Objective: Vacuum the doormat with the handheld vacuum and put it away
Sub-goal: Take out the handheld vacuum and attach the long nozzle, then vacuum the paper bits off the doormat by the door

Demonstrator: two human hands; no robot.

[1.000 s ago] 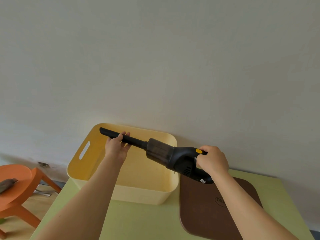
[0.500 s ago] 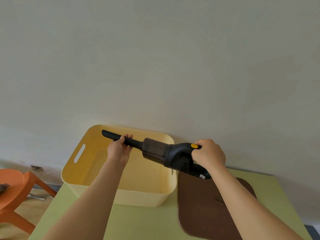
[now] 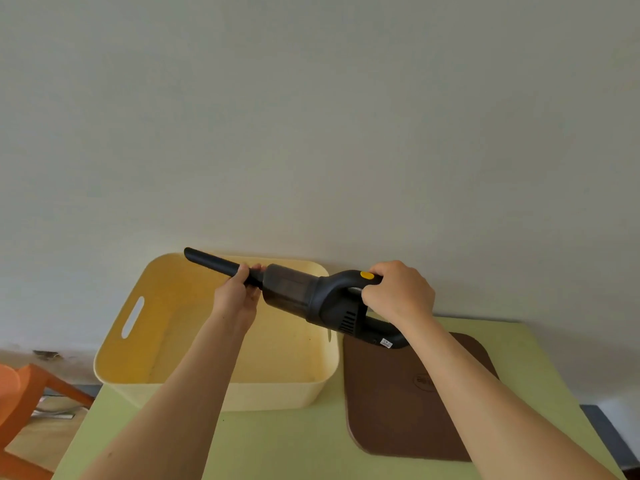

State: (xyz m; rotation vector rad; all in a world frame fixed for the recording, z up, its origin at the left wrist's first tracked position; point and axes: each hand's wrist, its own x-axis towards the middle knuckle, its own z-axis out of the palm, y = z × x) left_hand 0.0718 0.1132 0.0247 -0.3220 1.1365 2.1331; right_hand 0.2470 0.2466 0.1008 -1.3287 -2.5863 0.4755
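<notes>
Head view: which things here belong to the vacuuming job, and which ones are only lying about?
Belong to the job:
handheld vacuum, gripped by the left hand at the nozzle and the right hand at the handle
brown doormat
yellow bin, probably where the vacuum goes

Only lying about:
orange stool
green table, only the support
</notes>
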